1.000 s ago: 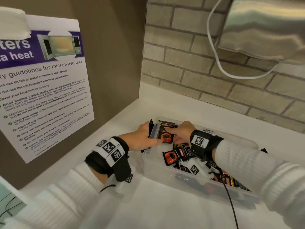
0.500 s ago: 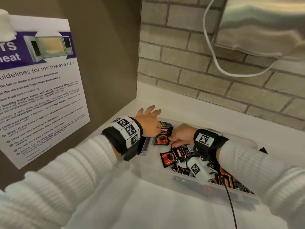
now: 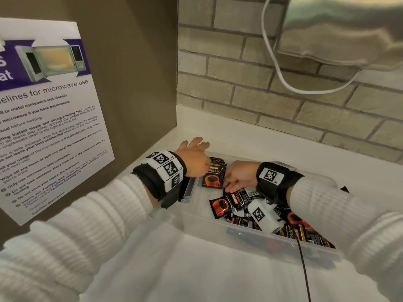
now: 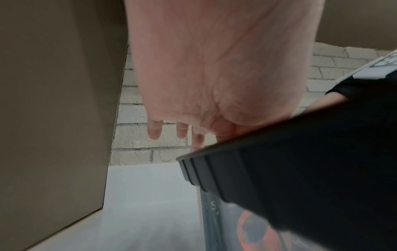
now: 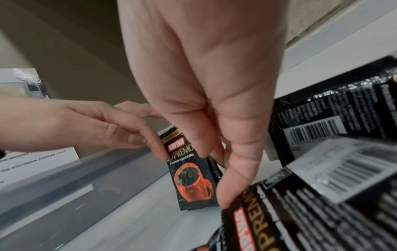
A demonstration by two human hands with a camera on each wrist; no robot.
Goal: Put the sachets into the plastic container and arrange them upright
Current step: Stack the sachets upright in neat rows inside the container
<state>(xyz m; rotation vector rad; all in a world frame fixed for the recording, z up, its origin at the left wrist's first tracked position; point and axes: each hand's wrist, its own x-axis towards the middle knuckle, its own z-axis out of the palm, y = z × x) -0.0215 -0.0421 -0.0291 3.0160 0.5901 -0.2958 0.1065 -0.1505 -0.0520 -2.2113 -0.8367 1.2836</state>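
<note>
A clear plastic container sits on the white counter. At its far left end a few black Kopiko sachets stand upright. My left hand hovers over that corner with its fingers spread straight. Its thumb presses the front sachet's top left. My right hand pinches the right edge of the upright stack between thumb and fingertips. Several loose sachets lie flat and jumbled in the rest of the container.
A brown panel carrying a microwave poster walls off the left. Behind the container runs a brick wall. A metal appliance with a white cable hangs at the upper right. A black cable crosses the container's front.
My left hand let go of the container's left end and rose over the far left corner with its fingers spread. The right hand has stayed on the upright sachets.
</note>
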